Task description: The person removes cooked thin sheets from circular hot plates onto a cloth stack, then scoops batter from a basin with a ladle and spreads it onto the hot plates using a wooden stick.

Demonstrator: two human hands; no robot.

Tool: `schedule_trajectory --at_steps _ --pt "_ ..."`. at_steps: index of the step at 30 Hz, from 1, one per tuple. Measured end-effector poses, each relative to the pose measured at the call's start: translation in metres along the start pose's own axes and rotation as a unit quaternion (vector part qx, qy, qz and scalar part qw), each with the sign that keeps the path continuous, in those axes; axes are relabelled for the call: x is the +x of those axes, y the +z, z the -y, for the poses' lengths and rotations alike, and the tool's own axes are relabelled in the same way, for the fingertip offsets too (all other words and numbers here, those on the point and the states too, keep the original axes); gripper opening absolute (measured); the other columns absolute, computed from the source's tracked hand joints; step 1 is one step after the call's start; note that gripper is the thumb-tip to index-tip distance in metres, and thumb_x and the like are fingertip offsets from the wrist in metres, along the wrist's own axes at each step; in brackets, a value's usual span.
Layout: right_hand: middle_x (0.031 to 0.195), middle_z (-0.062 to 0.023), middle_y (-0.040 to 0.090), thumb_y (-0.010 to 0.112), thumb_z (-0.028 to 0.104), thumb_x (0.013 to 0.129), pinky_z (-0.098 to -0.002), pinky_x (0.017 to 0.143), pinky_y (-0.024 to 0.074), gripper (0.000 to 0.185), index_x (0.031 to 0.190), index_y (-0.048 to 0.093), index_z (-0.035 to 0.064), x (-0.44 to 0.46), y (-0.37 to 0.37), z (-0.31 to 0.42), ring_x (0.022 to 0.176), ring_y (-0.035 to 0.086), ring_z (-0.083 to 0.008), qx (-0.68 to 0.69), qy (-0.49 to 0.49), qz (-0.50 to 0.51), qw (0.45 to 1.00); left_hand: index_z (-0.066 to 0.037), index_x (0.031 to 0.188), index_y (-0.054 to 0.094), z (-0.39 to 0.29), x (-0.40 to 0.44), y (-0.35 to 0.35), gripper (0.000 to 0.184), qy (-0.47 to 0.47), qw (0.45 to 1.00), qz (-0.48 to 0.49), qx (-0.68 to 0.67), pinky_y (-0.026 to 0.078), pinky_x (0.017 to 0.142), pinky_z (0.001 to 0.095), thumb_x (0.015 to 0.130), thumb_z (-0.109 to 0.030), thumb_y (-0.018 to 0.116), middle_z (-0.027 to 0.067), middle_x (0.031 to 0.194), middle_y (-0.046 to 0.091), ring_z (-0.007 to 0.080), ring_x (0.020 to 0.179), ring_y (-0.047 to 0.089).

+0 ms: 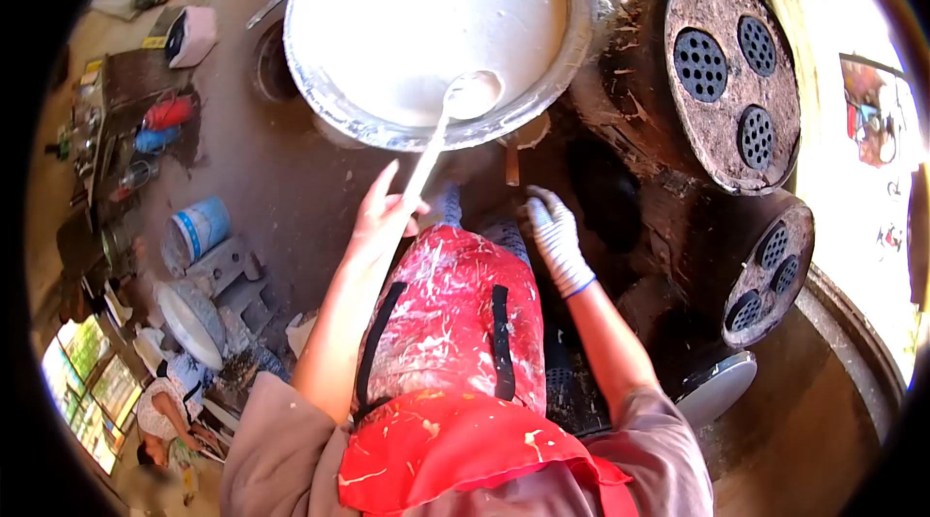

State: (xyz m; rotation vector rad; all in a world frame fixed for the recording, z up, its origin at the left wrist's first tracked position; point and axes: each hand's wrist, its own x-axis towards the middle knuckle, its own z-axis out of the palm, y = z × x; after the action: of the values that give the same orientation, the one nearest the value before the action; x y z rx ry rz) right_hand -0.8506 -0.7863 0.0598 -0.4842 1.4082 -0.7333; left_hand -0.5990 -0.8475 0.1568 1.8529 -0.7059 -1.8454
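Note:
My bare left hand (pixel 385 214) holds the long pale handle of a ladle (pixel 426 158), its index finger stretched along it. The ladle's round bowl (pixel 475 94) rests in white liquid (pixel 426 13) near the close edge of a large metal pot (pixel 320 95). My right hand (pixel 556 238) wears a striped knitted glove with a blue cuff. It hangs below the pot, fingers loosely bent and apart from the thumb, with nothing visible in it. A red apron (pixel 450 323) smeared with white covers my front.
Two drum-shaped stoves (pixel 683 139) with perforated black coal briquettes stand at the right. A round metal lid (pixel 717 389) leans below them. On the left are a white-and-blue bucket (pixel 201 226), a pale basin (pixel 189 323) and cluttered shelving (pixel 140 81). Another person (pixel 165 410) sits at lower left.

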Motion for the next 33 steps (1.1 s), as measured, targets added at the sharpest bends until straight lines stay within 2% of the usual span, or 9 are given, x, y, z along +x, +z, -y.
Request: schedule_trajectory --at_steps 4,7,9,11,14,18,22,28,33 --pt "0.092 -0.0058 0.059 0.054 0.034 0.086 -0.0269 0.065 0.0478 0.044 0.118 0.046 0.0055 -0.069 0.107 0.038 0.071 0.057 -0.0132 0.138 0.155 0.191 0.959 -0.008 0.138 0.012 0.024 0.017 0.020 0.067 -0.035 0.997 -0.009 -0.062 0.049 0.065 0.0254 0.086 -0.016 0.053 0.0150 0.097 0.062 0.0124 0.067 0.060" --pt "0.083 -0.0012 0.056 0.053 0.028 0.087 -0.0260 0.059 0.0483 0.029 0.107 0.050 0.0071 -0.087 0.145 0.020 0.068 0.056 -0.0116 0.345 0.188 0.165 0.905 -0.005 0.137 0.013 0.029 0.021 0.034 0.060 -0.018 0.996 -0.027 -0.079 0.049 0.067 0.0273 0.090 -0.021 0.047 0.0168 0.095 0.062 0.0172 0.072 0.061" --pt "0.077 -0.0016 0.056 0.054 0.025 0.087 -0.0236 0.053 0.0471 0.026 0.106 0.050 0.0070 -0.093 0.140 0.033 0.059 0.055 -0.0106 0.205 0.120 0.135 0.962 -0.006 0.137 0.014 0.051 0.021 0.025 0.058 0.014 0.992 0.012 -0.122 0.049 0.068 0.0278 0.092 -0.027 0.043 0.0188 0.094 0.062 0.0190 0.073 0.062" --pt "0.064 0.0002 0.051 0.054 0.018 0.086 -0.0202 0.045 0.0393 0.021 0.103 0.051 0.0052 -0.096 0.130 0.028 0.050 0.047 -0.0076 0.216 0.091 0.059 0.970 -0.008 0.132 0.031 0.080 0.002 0.017 0.050 0.080 0.989 0.011 0.122 0.048 0.070 0.0332 0.091 -0.035 0.041 0.0163 0.096 0.061 0.0221 0.082 0.061" --pt "0.060 0.0005 0.050 0.053 0.021 0.087 -0.0203 0.040 0.0334 0.022 0.102 0.051 0.0052 -0.092 0.101 0.025 0.045 0.042 -0.0070 0.150 0.085 0.066 0.983 -0.016 0.131 0.036 0.111 -0.056 -0.013 0.056 0.077 0.776 0.074 0.622 0.041 0.086 0.0432 0.083 -0.044 0.045 0.0131 0.113 0.054 0.0319 0.102 0.052" --pt "0.060 0.0008 0.050 0.052 0.024 0.086 -0.0203 0.039 0.0324 0.017 0.092 0.053 0.0075 -0.089 0.087 0.040 0.044 0.042 -0.0072 0.149 0.134 0.078 0.977 -0.017 0.133 0.033 0.119 -0.089 -0.023 0.062 -0.096 0.784 0.077 0.608 0.036 0.094 0.0408 0.082 -0.051 0.038 0.0134 0.132 0.038 0.0319 0.113 0.045" --pt "0.060 0.0008 0.050 0.052 0.026 0.086 -0.0206 0.040 0.0335 0.018 0.091 0.053 0.0084 -0.090 0.088 0.046 0.045 0.042 -0.0075 0.117 0.125 0.082 0.982 -0.015 0.132 0.035 0.119 -0.102 -0.041 0.063 -0.088 0.805 0.071 0.583 0.035 0.095 0.0392 0.082 -0.052 0.039 0.0148 0.129 0.041 0.0329 0.114 0.045" --pt "0.060 0.0004 0.051 0.051 0.027 0.087 -0.0206 0.039 0.0342 0.019 0.089 0.053 0.0083 -0.090 0.089 0.044 0.044 0.043 -0.0076 0.119 0.124 0.072 0.982 0.001 0.098 0.062 0.115 -0.111 -0.066 0.040 -0.299 0.949 0.061 0.080 0.045 0.075 0.0285 0.074 -0.030 0.066 0.0105 0.092 0.064 0.0149 0.079 0.060" --pt "0.058 -0.0001 0.050 0.050 0.027 0.087 -0.0213 0.038 0.0328 0.020 0.089 0.053 0.0073 -0.089 0.087 0.039 0.042 0.041 -0.0080 0.127 0.113 0.084 0.982 0.000 0.085 0.064 0.108 -0.088 -0.058 0.033 -0.281 0.914 0.018 0.292 0.046 0.072 0.0315 0.073 -0.032 0.065 0.0116 0.083 0.065 0.0193 0.080 0.061"
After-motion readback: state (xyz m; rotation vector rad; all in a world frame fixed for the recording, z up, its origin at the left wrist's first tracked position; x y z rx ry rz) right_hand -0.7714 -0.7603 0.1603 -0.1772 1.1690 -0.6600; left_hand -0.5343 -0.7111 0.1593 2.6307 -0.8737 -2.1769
